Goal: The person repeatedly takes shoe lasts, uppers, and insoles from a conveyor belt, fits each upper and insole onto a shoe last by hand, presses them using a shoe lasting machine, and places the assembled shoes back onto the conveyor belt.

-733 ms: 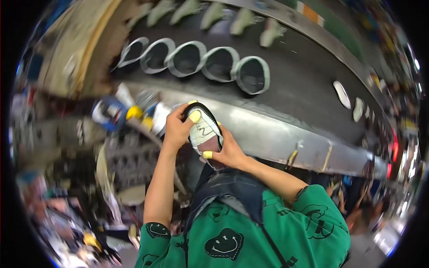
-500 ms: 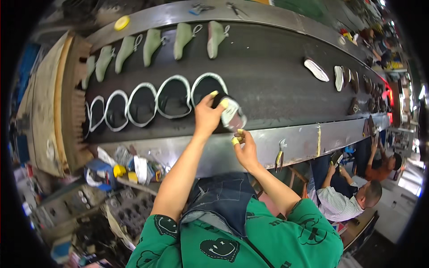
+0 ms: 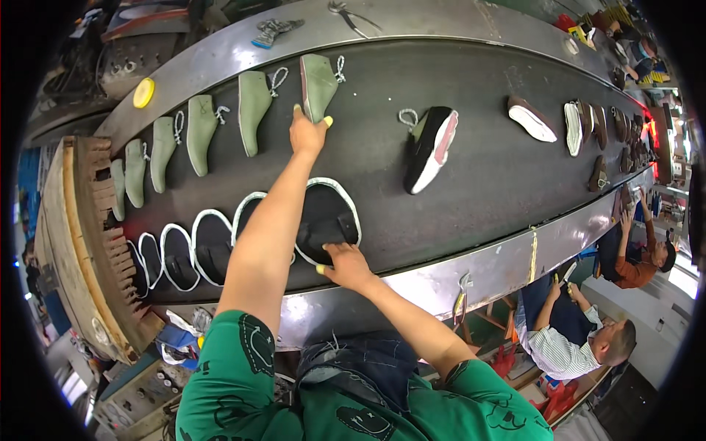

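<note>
My left hand [image 3: 307, 137] reaches over the dark conveyor belt and has its fingers closed around the narrow lower end of a green shoe last [image 3: 318, 78] with a string loop. Nearer to me, my right hand [image 3: 350, 267] pinches the edge of a black shoe upper [image 3: 329, 212] with white edging, which lies on the belt. Yellow covers sit on some fingertips of both hands. Right of them rests a black shoe [image 3: 432, 150] on its side, a last inside, its white and pinkish underside showing.
More green lasts [image 3: 254, 110] and white-edged uppers [image 3: 176, 257] form two rows leftward. Pliers [image 3: 353, 18] and a yellow disc [image 3: 144, 92] lie on the far metal rail, other pliers [image 3: 462, 298] on the near one. Finished-looking shoes [image 3: 531, 120] and co-workers [image 3: 573, 331] are right.
The black shoe that both hands held now lies on the belt to the right. My left hand has moved away to a green last, my right hand left to an upper. The view has shifted.
</note>
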Demonstrator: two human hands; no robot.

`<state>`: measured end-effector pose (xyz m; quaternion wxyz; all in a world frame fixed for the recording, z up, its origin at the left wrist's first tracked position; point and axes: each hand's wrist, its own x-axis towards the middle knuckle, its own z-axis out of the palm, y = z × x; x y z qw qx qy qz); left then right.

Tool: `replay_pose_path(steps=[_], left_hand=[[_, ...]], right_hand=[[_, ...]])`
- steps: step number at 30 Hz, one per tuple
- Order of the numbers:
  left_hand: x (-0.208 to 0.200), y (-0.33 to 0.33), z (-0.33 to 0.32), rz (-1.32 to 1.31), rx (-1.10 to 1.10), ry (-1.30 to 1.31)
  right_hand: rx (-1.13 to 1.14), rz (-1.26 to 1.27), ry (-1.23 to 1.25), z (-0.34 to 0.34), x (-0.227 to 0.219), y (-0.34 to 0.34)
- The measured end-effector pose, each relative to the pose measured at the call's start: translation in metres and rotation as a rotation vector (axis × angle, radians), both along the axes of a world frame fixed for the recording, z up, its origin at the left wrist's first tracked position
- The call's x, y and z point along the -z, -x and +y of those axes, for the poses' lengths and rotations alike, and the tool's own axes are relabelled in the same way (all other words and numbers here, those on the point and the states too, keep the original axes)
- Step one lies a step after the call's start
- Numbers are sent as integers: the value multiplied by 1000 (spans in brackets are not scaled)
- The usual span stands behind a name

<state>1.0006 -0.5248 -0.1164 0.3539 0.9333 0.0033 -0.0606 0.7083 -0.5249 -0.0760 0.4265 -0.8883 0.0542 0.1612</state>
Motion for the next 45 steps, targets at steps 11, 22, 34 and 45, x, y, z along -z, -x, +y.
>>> replay_pose_path(steps=[11,22,34,45], left_hand=[[39,139,78,-85,0,94],[-105,243,255,533,-154,903],[-207,405,443,361,-512,1109],[-220,501,535,-470,-1044,1067]], right_hand=[[56,-44,148,-31,-79,72],[455,-94,-644,-23,-178,16],[604,500,-1173,122,-119,61],[258,594,-918,260,-115,155]])
